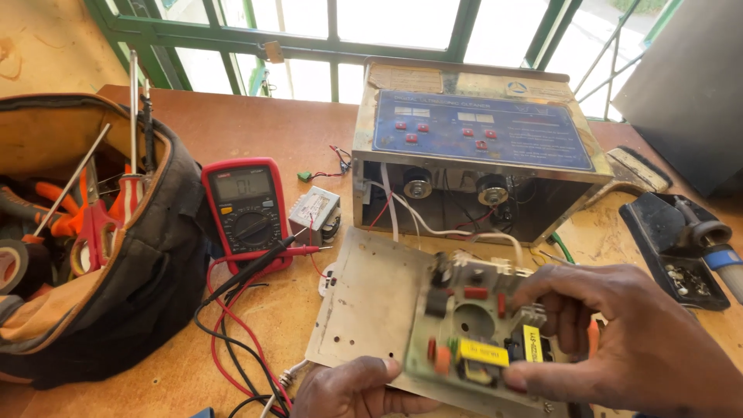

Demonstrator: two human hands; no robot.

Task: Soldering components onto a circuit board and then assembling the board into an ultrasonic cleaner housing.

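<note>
Right hand point(619, 340) curls over the right end of the green circuit board point(472, 333). Its thumb is under the edge and its fingers lie on top, so it grips the board. Left hand point(356, 391) is at the bottom of the head view. It is closed on the near edge of the grey metal plate point(364, 302) that the board sits on, thumb on top.

Everything else is told from the board. It lies flat on the plate, just in front of the open metal box point(472, 155), and white and red wires run from it back into the box. Its long side runs left to right, so one hand sits at each end. The right hand is on the board itself; the left hand only touches the plate beside it.

Left of the board, a red meter point(246, 207) lies on the wooden tabletop point(255, 124) with its red and black leads trailing toward the plate. Farther left sits a tool bag point(116, 310) full of tools. Right of the board rests a soldering iron point(708, 240) on a black stand.
</note>
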